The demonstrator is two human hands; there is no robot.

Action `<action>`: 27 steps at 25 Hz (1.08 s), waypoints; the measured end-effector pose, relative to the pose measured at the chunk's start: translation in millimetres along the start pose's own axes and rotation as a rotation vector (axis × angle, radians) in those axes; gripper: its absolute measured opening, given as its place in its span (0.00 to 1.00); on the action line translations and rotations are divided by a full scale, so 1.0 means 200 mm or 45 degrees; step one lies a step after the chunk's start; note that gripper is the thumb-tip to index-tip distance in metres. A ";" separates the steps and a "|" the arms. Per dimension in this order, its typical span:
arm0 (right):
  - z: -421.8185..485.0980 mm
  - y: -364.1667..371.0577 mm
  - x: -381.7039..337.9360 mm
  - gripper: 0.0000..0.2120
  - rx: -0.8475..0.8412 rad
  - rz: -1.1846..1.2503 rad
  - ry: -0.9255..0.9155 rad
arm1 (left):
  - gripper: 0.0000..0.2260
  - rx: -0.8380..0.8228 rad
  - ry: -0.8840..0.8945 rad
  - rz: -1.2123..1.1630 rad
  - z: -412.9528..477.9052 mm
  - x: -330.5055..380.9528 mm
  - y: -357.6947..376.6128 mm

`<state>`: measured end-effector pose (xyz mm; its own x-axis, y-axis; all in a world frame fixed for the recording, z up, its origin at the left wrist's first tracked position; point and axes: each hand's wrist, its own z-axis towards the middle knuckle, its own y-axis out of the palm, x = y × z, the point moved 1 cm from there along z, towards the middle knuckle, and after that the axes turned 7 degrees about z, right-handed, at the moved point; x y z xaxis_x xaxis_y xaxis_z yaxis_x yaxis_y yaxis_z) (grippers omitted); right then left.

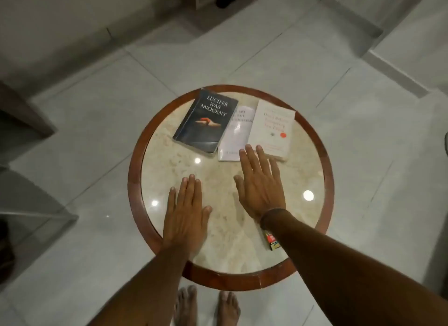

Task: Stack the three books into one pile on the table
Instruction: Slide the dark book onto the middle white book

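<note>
Three books lie side by side on the far half of a round marble table [169,180] with a wooden rim. A dark book [206,122] is at the left, its edge over a pale lilac book [234,136] in the middle. A white book [272,129] overlaps the lilac one on the right. My right hand [259,182] is flat and spread, its fingertips reaching the near edges of the lilac and white books. My left hand [185,211] lies flat over the table's near left part, holding nothing.
A small red and yellow box [271,240] lies on the table, partly under my right forearm. My bare feet [206,306] stand on the tiled floor just before the table. Dark furniture [21,112] is at the left.
</note>
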<state>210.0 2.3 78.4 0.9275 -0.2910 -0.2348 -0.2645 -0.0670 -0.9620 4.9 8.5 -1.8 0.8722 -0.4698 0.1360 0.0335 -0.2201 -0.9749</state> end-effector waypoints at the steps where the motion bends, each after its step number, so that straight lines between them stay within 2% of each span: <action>1: 0.06 0.04 -0.02 0.33 0.007 -0.058 -0.050 | 0.33 -0.004 -0.020 -0.032 0.00 0.00 0.03; 4: 0.33 0.13 -0.09 0.31 -0.012 -0.102 -0.123 | 0.31 0.078 -0.023 -0.069 0.00 0.00 0.10; 9: 0.67 0.24 -0.23 0.34 0.010 -0.056 -0.104 | 0.31 0.064 -0.030 -0.077 0.01 -0.02 0.10; 12: 0.72 0.30 -0.27 0.35 -0.029 -0.068 -0.113 | 0.31 0.047 -0.023 -0.084 0.01 -0.02 0.09; 18: 0.72 0.30 -0.32 0.32 -0.169 0.005 -0.624 | 0.30 0.003 -0.044 -0.083 0.01 -0.03 0.09; 21: 0.73 0.30 -0.34 0.33 -0.225 0.022 -0.697 | 0.30 0.013 -0.038 -0.066 0.02 -0.02 0.09; 24: 0.68 0.26 -0.33 0.32 -0.145 0.152 -0.556 | 0.30 0.017 -0.043 -0.063 0.01 -0.03 0.10; 27: 0.59 0.18 -0.09 0.29 0.200 0.229 -0.039 | 0.30 0.023 -0.037 -0.066 0.00 -0.03 0.10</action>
<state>214.7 118.2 31.9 0.8773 -0.2554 -0.4063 -0.3844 0.1331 -0.9135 0.8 6.2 -21.7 0.8829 -0.4331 0.1812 0.0873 -0.2278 -0.9698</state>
